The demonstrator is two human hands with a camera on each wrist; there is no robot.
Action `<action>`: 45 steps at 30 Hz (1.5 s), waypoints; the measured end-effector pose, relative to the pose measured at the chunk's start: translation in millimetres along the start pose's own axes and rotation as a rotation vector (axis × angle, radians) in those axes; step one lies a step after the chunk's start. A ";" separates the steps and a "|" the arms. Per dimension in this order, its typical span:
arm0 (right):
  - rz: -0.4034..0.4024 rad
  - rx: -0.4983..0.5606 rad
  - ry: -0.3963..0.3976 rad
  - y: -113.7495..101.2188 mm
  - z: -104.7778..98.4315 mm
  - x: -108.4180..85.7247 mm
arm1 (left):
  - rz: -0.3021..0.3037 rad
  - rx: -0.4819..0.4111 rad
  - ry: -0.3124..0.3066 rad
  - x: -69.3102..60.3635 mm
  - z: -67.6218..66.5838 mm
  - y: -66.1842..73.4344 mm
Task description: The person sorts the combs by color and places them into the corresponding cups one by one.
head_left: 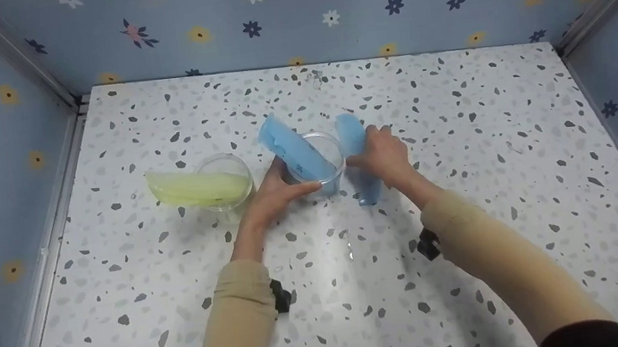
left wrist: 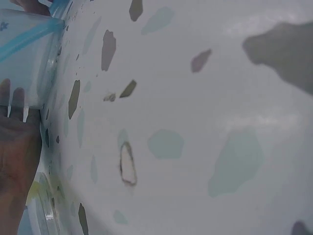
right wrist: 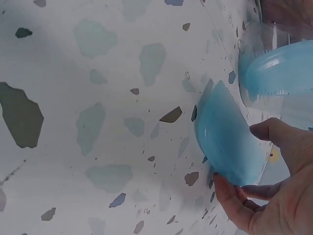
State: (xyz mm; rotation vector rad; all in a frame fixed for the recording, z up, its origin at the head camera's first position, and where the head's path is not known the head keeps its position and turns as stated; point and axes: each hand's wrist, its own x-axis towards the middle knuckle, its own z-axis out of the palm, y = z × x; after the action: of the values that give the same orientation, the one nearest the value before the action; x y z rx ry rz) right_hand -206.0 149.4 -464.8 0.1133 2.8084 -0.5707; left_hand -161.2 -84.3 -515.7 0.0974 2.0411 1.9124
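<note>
My left hand (head_left: 272, 198) holds a clear plastic cup (head_left: 329, 142) around its side, thumb along the front. A blue liquid-filled pouch (head_left: 295, 146) stands tilted in that cup, its upper end sticking out to the left. Just right of the cup, my right hand (head_left: 386, 154) grips a second blue pouch (head_left: 351, 131) between thumb and fingers. In the right wrist view this pouch (right wrist: 227, 137) shows a serrated edge and lies on or very near the tabletop. The left wrist view shows left fingertips (left wrist: 18, 98) against the cup (left wrist: 29, 63).
Left of my left hand, another clear cup (head_left: 222, 160) has a yellow-green pouch (head_left: 197, 188) leaning out to the left. The speckled white table (head_left: 494, 173) is bounded by blue flowered panels (head_left: 293, 5) at the back and sides.
</note>
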 end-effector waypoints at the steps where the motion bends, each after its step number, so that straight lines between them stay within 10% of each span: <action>1: 0.000 0.005 0.004 0.8 -0.9 0.2 | -0.001 0.002 0.002 -0.1 -0.2 -0.2; 45: -0.249 0.345 0.382 13.9 -65.1 -14.4 | 0.016 0.006 -0.005 2.7 -0.4 -2.1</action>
State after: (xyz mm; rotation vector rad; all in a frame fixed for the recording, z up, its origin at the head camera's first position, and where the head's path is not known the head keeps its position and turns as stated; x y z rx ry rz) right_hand -206.5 187.4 -408.3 -0.0711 3.0788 -1.2065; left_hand -163.5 -84.1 -518.3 0.1204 2.0491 1.9131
